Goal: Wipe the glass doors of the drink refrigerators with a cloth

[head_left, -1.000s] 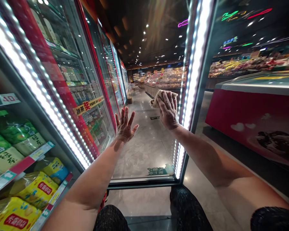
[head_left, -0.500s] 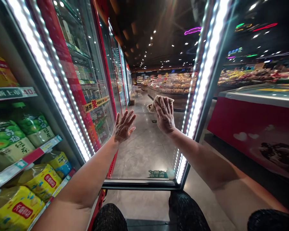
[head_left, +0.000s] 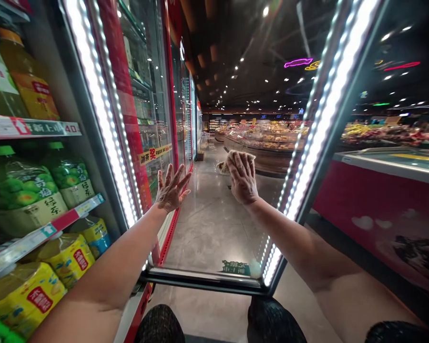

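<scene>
A glass door (head_left: 214, 238) of a lit display fridge stands swung out before me, with a strip of bright white lights down each side. My right hand (head_left: 243, 181) presses a beige cloth (head_left: 224, 166) against the glass, right of the middle. The cloth is crumpled, and its edges show above and left of the fingers. To the left, my left hand (head_left: 170, 189) is spread with nothing in it, at or against the glass; whether it touches I cannot tell. A green sticker (head_left: 236, 267) is on the glass near the bottom frame.
Shelves of bottled drinks (head_left: 25, 186) with price strips stand close on my left. A red chest freezer (head_left: 375, 214) is at the right. Beyond the glass are more fridges (head_left: 178, 109) and a long produce display (head_left: 264, 138). My knees are below the door.
My view has shifted, so the door and the shelves appear further right. Relative to the glass, both hands now sit further left. The cloth stays under my right hand.
</scene>
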Available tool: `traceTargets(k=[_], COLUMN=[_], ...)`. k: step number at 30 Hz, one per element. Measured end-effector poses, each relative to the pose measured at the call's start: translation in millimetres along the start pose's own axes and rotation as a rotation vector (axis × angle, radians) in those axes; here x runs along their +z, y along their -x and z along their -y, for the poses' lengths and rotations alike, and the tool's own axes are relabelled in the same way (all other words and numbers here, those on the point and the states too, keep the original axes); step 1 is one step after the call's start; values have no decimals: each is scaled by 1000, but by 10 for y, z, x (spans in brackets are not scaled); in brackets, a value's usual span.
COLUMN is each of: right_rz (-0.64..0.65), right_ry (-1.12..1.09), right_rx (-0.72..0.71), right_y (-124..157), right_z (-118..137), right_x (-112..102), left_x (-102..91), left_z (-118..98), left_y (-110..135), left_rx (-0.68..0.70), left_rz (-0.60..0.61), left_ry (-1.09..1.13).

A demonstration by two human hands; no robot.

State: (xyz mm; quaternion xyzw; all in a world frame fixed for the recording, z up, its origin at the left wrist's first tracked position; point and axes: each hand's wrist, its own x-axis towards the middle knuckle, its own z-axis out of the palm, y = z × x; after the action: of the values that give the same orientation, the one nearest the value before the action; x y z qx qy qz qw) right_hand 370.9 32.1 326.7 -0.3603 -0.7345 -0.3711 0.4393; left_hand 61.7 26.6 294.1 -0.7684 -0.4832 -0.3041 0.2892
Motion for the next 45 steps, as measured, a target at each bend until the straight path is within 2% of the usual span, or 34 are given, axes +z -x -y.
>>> traceTargets(k=[4, 6, 8, 10, 12, 13, 15, 18, 20, 21, 24, 26, 28, 30, 33, 35, 38, 40, 42, 45], right_rz=[122, 119, 42, -69, -146, -152, -95, 76, 125, 111, -3, -29, 14, 113, 233, 211, 87, 48, 85, 223], right_ry=[-56, -40, 10, 64, 90, 88, 60, -10, -37, -35, -3, 6, -1, -21, -52, -40, -5, -6, -39, -111], right_rx=[-230, -240, -125, 55, 190, 209, 139, -127, -228, -210, 4, 72, -10, -181, -346, -311, -135, -58, -95, -279], right_y=[207, 186, 45, -143, -276, -299, -254, -100, -71, -95, -230, -247, -142, 32, 171, 83, -166, -234, -165, 9], right_z=[132, 69, -46, -138, -144, -110, 6, 164, 186, 176, 165, 250, 407, 566, 655, 606, 524, 553, 654, 810], right_x=[63, 45, 10, -12, -2, 14, 57, 101, 104, 104, 139, 203, 279, 336, 359, 350, 356, 385, 425, 470], left_x=[12, 11, 6, 2, 5, 9, 18, 26, 25, 23, 21, 22, 23, 19, 2, -9, -15, -9, -2, -2], left_z=[125, 178, 216, 235, 236, 232, 223, 239, 275, 298, 359, 373, 364, 345, 336, 349, 377, 387, 391, 404], left_y=[60, 84, 102, 113, 117, 117, 116, 121, 137, 150, 195, 220, 234, 239, 250, 268, 306, 332, 356, 389], left_rx=[9, 15, 10, 2, -9, -14, -19, -12, -2, 6, 19, 11, -4, -16, -31, -42, -56, -62, -67, -75], left_rz=[-13, -18, -18, -13, -6, -3, -2, -10, -22, -27, -38, -46, -49, -41, -8, 17, 48, 61, 70, 85], left_ry=[10, 10, 9, 11, 20, 26, 36, 50, 56, 59, 68, 69, 72, 78, 81, 76, 68, 64, 64, 71])
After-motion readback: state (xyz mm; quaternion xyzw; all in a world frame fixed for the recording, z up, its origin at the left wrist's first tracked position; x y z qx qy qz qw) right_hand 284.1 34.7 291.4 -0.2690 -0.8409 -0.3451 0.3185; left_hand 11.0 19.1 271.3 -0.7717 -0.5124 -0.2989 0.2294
